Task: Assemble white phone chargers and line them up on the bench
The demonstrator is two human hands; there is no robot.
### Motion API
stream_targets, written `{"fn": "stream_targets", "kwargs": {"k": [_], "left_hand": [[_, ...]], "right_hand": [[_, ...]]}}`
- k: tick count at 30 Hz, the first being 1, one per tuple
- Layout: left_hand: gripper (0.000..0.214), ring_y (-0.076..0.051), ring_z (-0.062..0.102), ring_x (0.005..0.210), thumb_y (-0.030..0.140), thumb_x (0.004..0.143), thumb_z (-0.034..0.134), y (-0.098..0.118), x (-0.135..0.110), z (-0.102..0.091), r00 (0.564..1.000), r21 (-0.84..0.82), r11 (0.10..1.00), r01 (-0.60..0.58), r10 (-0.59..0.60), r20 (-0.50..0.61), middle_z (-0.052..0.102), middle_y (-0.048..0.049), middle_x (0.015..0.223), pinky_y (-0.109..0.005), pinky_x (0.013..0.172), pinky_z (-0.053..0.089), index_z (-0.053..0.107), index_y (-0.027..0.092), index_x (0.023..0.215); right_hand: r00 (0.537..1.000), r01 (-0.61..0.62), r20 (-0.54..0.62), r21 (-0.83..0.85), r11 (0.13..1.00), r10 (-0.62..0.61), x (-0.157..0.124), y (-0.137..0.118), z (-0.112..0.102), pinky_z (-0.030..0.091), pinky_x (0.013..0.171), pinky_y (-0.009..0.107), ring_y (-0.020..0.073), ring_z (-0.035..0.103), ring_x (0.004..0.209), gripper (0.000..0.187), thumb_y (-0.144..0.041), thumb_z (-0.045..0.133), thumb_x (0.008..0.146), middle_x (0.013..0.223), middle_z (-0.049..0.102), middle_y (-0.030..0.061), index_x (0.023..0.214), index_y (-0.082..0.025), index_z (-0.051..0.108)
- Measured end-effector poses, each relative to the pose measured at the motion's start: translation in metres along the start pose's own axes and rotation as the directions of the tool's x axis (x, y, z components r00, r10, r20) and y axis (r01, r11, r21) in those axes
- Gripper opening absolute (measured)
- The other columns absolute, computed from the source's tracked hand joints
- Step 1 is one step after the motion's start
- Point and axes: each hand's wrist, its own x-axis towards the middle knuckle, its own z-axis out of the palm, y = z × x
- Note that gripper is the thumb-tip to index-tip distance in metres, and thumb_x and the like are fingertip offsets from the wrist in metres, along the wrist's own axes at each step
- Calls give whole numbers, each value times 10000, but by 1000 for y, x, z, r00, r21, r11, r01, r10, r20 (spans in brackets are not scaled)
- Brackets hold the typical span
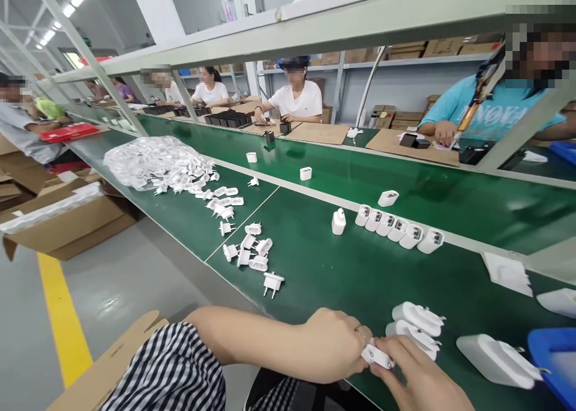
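My left hand (335, 342) and my right hand (416, 369) meet at the table's near edge, both closed on a small white plug (377, 356). Its pin face points up, and my fingers cover the rest. Just beyond my right hand lie white chargers with plug pins (418, 319), and a larger-looking charger (499, 360) is to their right. Left of my hands are several loose white two-pin plug heads (272, 283). Farther off stands a row of white charger bodies (386, 224) with open ends, beside one upright charger with a plug head (339, 222).
A clear bag of plug heads (148, 159) lies up the green table (306, 279). White housings sit on the green belt (351, 180) beyond. A blue tray (551, 363) is at right. A shelf beam (288, 30) crosses overhead. Co-workers sit opposite; cardboard boxes (72, 219) stand left.
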Motion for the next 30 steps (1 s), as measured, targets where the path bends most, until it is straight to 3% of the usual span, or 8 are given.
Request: {"fn": "stream_targets", "kwargs": {"k": [4,9,17,23,27,30], "left_hand": [[196,-170,563,642,265,731,412,0,4,-3,999,30,999,-33,32,29,594,-38,757,-246,505,427,500,125,837],[182,-165,567,697,297,702,462,-6,9,1,996,-85,993,-79,81,21,597,-22,768,-232,558,422,504,157,810],[222,-164,563,759,315,720,453,-6,8,7,998,-169,984,-62,65,15,599,-24,831,-235,632,422,501,170,882],[322,-154,560,798,402,726,443,-7,8,7,997,-226,972,-66,70,11,599,-34,871,-223,657,417,493,185,960],[287,-164,576,735,371,678,518,-4,18,-3,987,-161,986,-44,68,148,614,-33,813,-220,584,423,534,185,897],[211,-186,582,669,312,633,571,1,34,-18,923,-73,997,-36,62,381,624,-42,743,-226,497,410,571,165,784]], "right_hand": [[994,-76,81,8,997,75,-2,0,-1,399,373,147,80,522,459,193,-300,343,759,591,535,-33,608,-234,445],[977,-181,128,71,981,171,-7,-1,-3,420,452,155,77,535,523,137,-295,376,759,684,561,-38,671,-242,466],[974,-222,79,130,966,213,-14,3,1,433,492,147,96,582,619,75,-249,451,713,746,624,-49,740,-269,519],[949,-270,182,49,962,257,-9,1,-2,411,386,159,110,589,504,185,-179,461,676,667,647,-53,810,-272,551],[905,-318,283,-48,947,318,-3,-5,-7,361,330,171,123,573,434,170,-140,482,651,607,642,-31,758,-233,575],[852,-340,381,-123,932,361,2,-8,-8,304,309,177,133,555,386,139,-104,489,636,503,612,-25,662,-208,578]]}}
